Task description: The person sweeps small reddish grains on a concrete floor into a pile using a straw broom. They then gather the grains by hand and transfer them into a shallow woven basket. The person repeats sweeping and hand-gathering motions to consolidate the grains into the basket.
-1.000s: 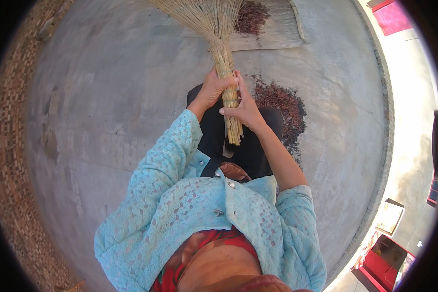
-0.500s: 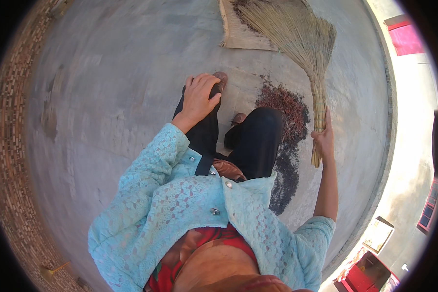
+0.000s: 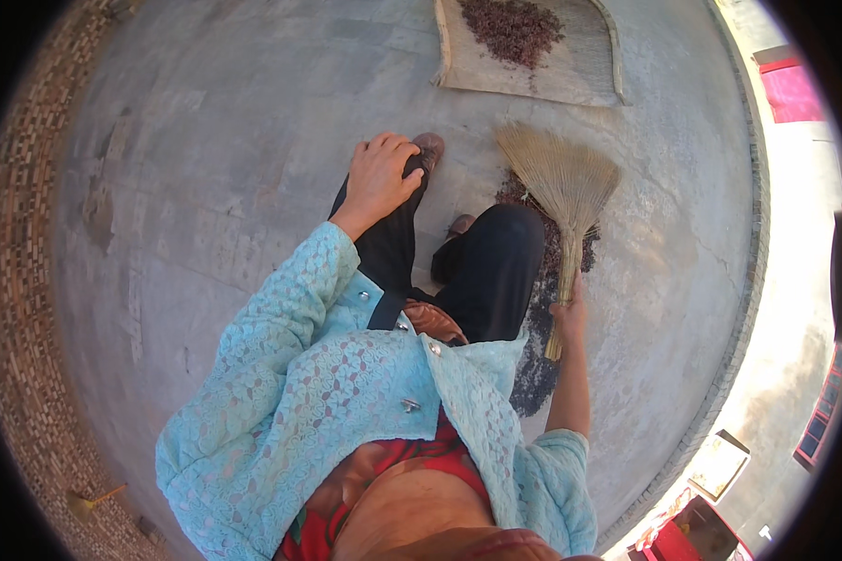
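My right hand [image 3: 571, 313] is wrapped round the handle of a straw broom [image 3: 563, 178], whose fan of bristles spreads away from me. Under and beside the broom lies a pile of small dark red and black bits [image 3: 536, 351], partly covered by the bristles and handle; I cannot make out what they are. My left hand [image 3: 379, 178] rests on my left knee, palm down with its fingers spread, and holds nothing.
A woven mat with raised edges [image 3: 571, 86] lies at the far side, bearing a heap of dark reddish bits [image 3: 513, 30]. Grey concrete floor [image 3: 206, 187] surrounds me. Brickwork [image 3: 19, 262] runs along the left; a red box-like thing [image 3: 697, 535] stands at lower right.
My right hand has brought the broom nearer and to the left, from over the mat's edge down onto the pile. The heap on the mat shows now. My left hand stays on the knee.
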